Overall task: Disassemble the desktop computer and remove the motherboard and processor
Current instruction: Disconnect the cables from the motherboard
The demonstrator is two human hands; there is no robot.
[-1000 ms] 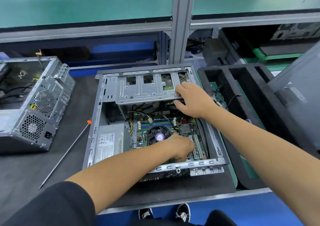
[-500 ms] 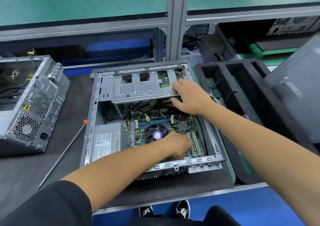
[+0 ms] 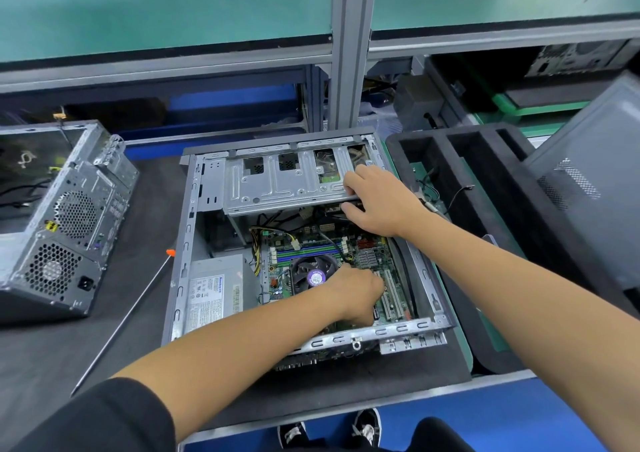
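An open desktop case [image 3: 180, 243] lies on its side on the dark mat. Inside it the green motherboard [image 3: 311, 243] shows, with a black cooler fan [image 3: 313, 273] over the processor and a grey power supply [image 3: 216, 292] to its left. My left hand [image 3: 356, 294] reaches down onto the board beside the fan, its fingers curled near the expansion slots [image 3: 393, 299]; what they hold is hidden. My right hand [image 3: 377, 200] grips the near right edge of the metal drive cage [image 3: 277, 188], thumb under it.
A long screwdriver [image 3: 128, 316] with an orange tip lies left of the case. A second bare chassis [image 3: 65, 230] stands at far left. A black foam tray [image 3: 485, 188] and a grey side panel [image 3: 588, 192] are on the right. A metal post [image 3: 349, 53] rises behind.
Both hands stay in nearly the same places on the drive cage and the board. Only the camera view has shifted slightly.
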